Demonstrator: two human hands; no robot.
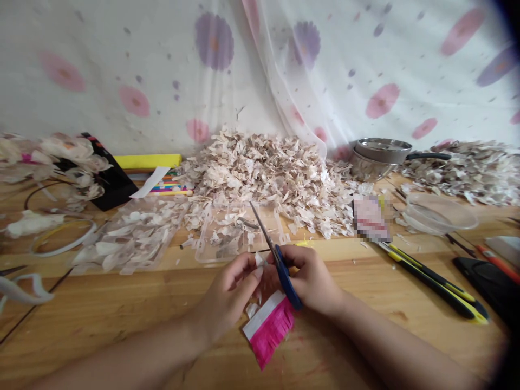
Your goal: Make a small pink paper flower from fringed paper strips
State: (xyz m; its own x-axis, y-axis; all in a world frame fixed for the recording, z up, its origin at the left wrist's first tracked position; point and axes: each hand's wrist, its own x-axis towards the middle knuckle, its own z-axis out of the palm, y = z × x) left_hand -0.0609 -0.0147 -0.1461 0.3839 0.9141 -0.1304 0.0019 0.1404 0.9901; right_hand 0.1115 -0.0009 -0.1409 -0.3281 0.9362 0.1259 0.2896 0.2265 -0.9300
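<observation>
The left hand [229, 295] pinches a small pale paper scrap [259, 260], the right hand [309, 279] grips blue-handled steel scissors [284, 276], a big heap of cut pale paper pieces [270, 179] lies towards the wooden bench's [122, 303] back edge, and a fringed pink-and-white paper strip [268, 327] remains near the person.

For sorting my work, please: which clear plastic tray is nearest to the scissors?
The clear plastic tray straight ahead of the blue-handled scissors, under their blade tips; the other tray lies further left.
</observation>
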